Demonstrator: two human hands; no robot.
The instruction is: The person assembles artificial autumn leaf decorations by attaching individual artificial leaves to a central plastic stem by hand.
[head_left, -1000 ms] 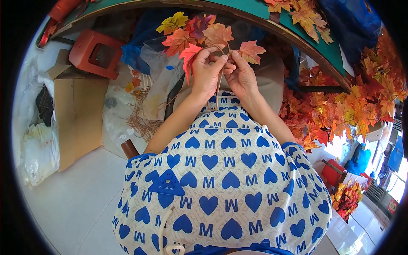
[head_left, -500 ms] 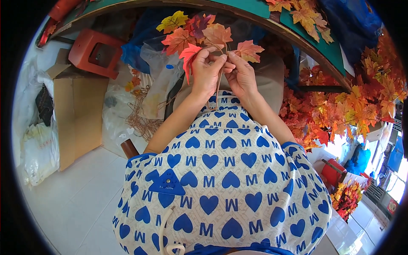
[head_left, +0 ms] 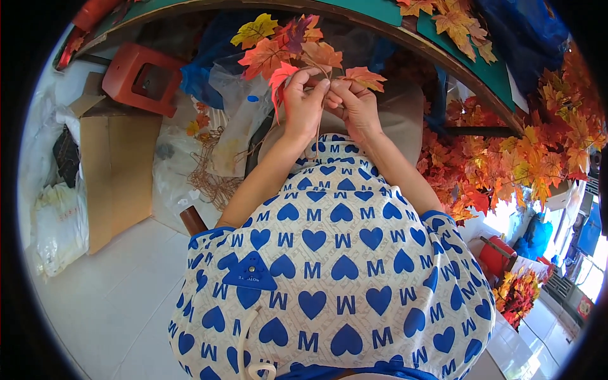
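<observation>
My left hand (head_left: 303, 101) is closed round the stem of an artificial maple leaf spray (head_left: 265, 57), whose leaves are yellow, orange, red and dark purple. A bright red leaf hangs beside that thumb and knuckles. My right hand (head_left: 356, 104) pinches the brown stems close to the left fingertips, just below an orange leaf (head_left: 365, 78) that sticks out to the right. Thin stem ends (head_left: 318, 132) dangle below the hands over my lap. Whether the orange leaf is joined to the spray is hidden by the fingers.
A green-topped table edge (head_left: 367, 9) curves above my hands. Masses of orange leaf sprays (head_left: 506, 158) hang at the right. To the left stand a cardboard box (head_left: 120, 177) and a red plastic stool (head_left: 140, 79). Tangled brown stems (head_left: 212, 174) lie near plastic bags.
My right hand has shifted slightly left, closer to my left hand. The orange leaf at the right has tilted and moved left a little with it.
</observation>
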